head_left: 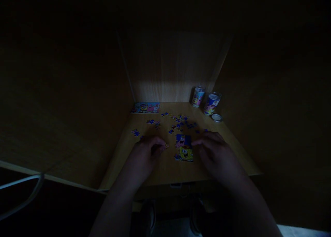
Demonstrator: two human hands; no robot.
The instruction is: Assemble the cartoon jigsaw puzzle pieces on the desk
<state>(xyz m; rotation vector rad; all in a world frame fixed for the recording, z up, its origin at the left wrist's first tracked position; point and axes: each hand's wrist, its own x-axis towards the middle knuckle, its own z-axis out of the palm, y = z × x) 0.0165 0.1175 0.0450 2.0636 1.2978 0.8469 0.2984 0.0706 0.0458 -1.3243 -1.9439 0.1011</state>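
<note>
A partly joined jigsaw puzzle [184,148] lies flat near the front of the wooden desk, showing a pink and a yellow cartoon figure on blue. Just left of it, my left hand [147,150] pinches a small yellowish puzzle piece [167,146] between thumb and fingertips. My right hand [217,152] is at the puzzle's right edge, its index fingertip touching or almost touching it. The right thumb looks apart from that finger, and I see nothing held there. Loose puzzle pieces [178,119] are scattered beyond both hands. Dim light hides fine detail.
Two clear cylindrical cans, one farther back [198,96] and one nearer [212,103], stand at the back right. A round metal lid [217,118] lies beside them. A flat picture strip [145,108] rests at the back left. Wooden panels enclose the desk [160,171].
</note>
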